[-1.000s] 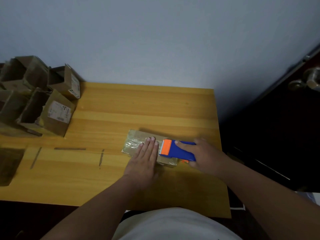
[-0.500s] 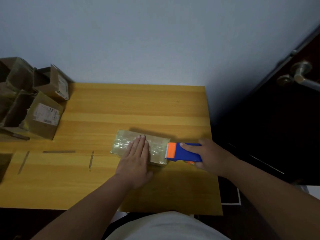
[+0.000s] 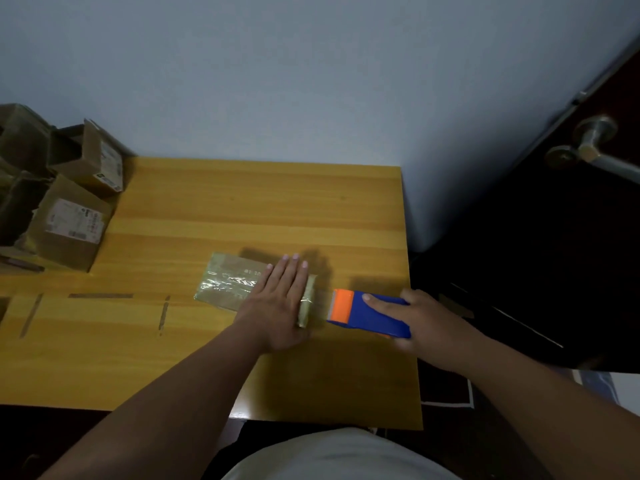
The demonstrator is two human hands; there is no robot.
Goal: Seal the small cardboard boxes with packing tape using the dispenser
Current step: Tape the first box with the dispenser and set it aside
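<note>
Left hand [image 3: 277, 303] flat, fingers straight, pinning box [image 3: 239, 287] mid-desk [image 3: 242, 209]. Right hand [image 3: 426, 317] wraps dispenser [image 3: 367, 311], just right of box. I'd guess box is light, slides easily, tape slick: hold it from above, flat palm.

You face a plain pale blue-grey wall [image 3: 277, 71]. Wooden table [image 3: 263, 209] butts against it. Dark door [image 3: 554, 254] with metal lever handle [image 3: 588, 147] stands right. Lighting dim.
</note>
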